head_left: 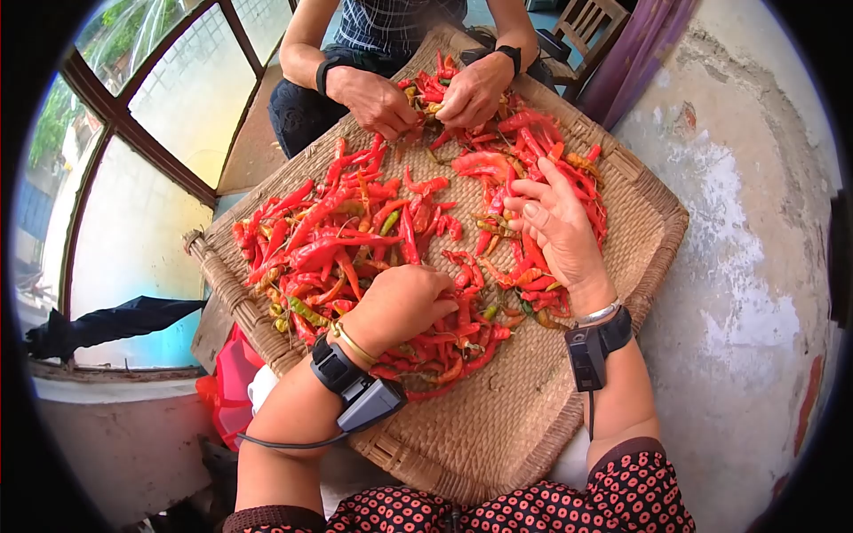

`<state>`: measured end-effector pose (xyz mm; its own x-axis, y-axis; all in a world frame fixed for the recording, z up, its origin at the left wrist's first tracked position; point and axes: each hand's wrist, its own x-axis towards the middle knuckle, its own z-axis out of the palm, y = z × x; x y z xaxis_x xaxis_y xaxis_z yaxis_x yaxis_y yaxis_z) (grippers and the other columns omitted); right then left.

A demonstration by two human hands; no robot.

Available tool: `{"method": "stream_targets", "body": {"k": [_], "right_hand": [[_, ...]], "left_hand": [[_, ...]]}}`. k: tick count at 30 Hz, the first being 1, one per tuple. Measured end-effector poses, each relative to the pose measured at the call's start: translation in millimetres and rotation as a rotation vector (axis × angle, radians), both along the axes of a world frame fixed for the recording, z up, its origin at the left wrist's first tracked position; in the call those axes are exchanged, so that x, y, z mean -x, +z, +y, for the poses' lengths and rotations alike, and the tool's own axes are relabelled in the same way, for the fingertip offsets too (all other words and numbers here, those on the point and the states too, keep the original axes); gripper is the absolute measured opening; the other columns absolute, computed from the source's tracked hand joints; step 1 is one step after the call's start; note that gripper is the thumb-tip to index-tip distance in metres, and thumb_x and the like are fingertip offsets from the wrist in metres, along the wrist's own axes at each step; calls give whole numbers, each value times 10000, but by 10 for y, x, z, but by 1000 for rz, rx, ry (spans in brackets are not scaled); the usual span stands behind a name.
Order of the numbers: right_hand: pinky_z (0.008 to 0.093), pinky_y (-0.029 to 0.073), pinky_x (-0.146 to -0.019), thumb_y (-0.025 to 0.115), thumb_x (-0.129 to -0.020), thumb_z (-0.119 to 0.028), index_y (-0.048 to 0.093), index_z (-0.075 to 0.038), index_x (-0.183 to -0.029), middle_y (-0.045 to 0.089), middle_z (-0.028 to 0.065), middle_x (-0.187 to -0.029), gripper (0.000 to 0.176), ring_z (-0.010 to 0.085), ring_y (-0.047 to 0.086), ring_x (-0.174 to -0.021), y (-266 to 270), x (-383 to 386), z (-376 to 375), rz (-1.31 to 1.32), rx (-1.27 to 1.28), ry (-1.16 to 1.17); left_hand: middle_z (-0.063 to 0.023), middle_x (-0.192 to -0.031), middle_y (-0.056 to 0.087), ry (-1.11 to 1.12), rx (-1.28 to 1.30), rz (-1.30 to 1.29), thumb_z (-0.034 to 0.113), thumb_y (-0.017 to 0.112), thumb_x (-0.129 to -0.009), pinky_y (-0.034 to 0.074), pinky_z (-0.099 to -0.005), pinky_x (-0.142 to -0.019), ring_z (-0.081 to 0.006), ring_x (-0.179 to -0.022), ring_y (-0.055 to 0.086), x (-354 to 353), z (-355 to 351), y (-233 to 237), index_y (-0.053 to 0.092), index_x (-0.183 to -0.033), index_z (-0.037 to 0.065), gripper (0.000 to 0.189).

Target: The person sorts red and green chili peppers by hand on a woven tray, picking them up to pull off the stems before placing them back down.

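Red chili peppers (333, 222) lie in a large heap on the left of a woven wicker tray (524, 417), with a few green and yellowish ones among them. My left hand (400, 306) is closed over the heap's near right edge, fingers curled down; whatever they grip is hidden. My right hand (560, 235) is raised palm-up over a second heap of chili peppers (538, 147) on the right, its fingers apart and nothing visibly held. Between the heaps runs a strip of bare weave (444, 240).
Across the tray sits another person, whose left hand (475, 93) and right hand (373, 99) work among peppers at the far end. A plaster wall (729, 222) rises on the right. Windows (133, 213), a dark umbrella (115, 327) and a red plastic item (233, 382) are on the left.
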<state>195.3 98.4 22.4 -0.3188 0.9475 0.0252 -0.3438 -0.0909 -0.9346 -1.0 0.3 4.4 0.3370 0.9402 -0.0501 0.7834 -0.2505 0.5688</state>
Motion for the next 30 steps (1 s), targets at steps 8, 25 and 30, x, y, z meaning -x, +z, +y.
{"method": "stream_targets", "body": {"k": [8,25,30], "right_hand": [[366,498,-669,690,-746,-198,587,-76,-1060,641,97,-868,352,254,621,-795,-468,6,-82,-1287,-795,375],[433,478,-664,658,-706,-106,559,-69,-888,607,115,-794,210,313,603,-797,-488,103,-290,-1304,-791,396],[431,477,-662,677,-701,-136,561,-76,-872,611,114,-794,216,315,604,-787,-630,145,-325,-1374,-822,307]], "left_hand": [[-141,-733,620,-65,4,38,284,633,-766,496,-428,-650,-330,-739,617,40,-9,-27,646,-819,73,219],[-131,-758,624,-57,1,57,227,634,-769,489,-402,-663,-319,-737,610,14,13,-52,648,-871,81,178],[-155,-746,621,54,-41,0,211,630,-773,489,-407,-658,-331,-723,609,2,49,-41,647,-877,68,178]]}}
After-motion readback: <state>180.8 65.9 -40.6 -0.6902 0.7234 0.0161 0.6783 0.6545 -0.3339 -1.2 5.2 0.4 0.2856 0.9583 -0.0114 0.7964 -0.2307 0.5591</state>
